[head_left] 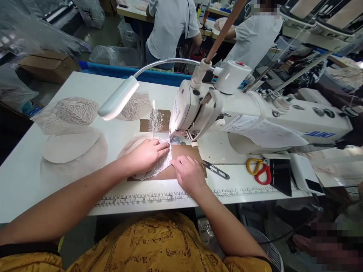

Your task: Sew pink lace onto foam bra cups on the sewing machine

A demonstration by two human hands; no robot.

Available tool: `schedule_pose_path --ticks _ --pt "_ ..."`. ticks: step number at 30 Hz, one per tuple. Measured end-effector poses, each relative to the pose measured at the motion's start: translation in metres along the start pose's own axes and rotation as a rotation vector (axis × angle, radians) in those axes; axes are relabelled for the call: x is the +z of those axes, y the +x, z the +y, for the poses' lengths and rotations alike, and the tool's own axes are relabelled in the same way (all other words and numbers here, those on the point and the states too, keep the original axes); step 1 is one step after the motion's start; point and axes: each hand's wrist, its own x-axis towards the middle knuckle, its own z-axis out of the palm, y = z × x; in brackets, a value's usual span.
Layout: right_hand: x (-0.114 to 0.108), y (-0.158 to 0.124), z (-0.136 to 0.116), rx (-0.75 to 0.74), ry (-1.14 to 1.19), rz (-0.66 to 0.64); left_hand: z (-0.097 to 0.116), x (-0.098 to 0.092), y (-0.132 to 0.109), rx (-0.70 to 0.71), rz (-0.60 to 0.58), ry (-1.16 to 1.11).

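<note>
A pale pink lace fabric piece (162, 166) lies under the needle area of the white sewing machine (181, 109). My left hand (149, 154) rests on top of it, fingers stretched out flat and pointing toward the presser foot. At the near right edge of the lace, my right hand (189, 174) is closed, thumb and forefinger together on the fabric's border. Brown tape (187, 152) covers the machine bed beneath and beside the hands. Just right of my right hand lies a pair of black thread snips (216, 169).
Lace pieces (78, 111) and plain sheer pieces (73, 151) lie at left. A lamp (119, 98) arches over the table. Scissors (259, 172), a black phone (280, 175) and a white device (304, 173) sit at right. A ruler strip (159, 197) runs along the front edge. Two people sit beyond.
</note>
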Motion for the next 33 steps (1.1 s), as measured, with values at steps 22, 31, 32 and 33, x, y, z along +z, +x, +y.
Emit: schedule_pose_path --ticks 22,31,32,33 --pt "-0.017 0.038 0.007 0.104 -0.050 -0.282 -0.030 0.002 0.020 -0.019 0.000 0.048" --pt "-0.009 0.041 0.012 0.093 -0.054 -0.230 -0.038 0.000 0.019 -0.075 0.045 0.000" --pt "-0.009 0.040 0.013 0.087 -0.053 -0.223 -0.039 -0.003 0.017 -0.091 0.053 -0.007" --pt "-0.008 0.039 0.013 0.081 -0.054 -0.212 -0.040 -0.008 0.016 -0.116 0.061 -0.008"
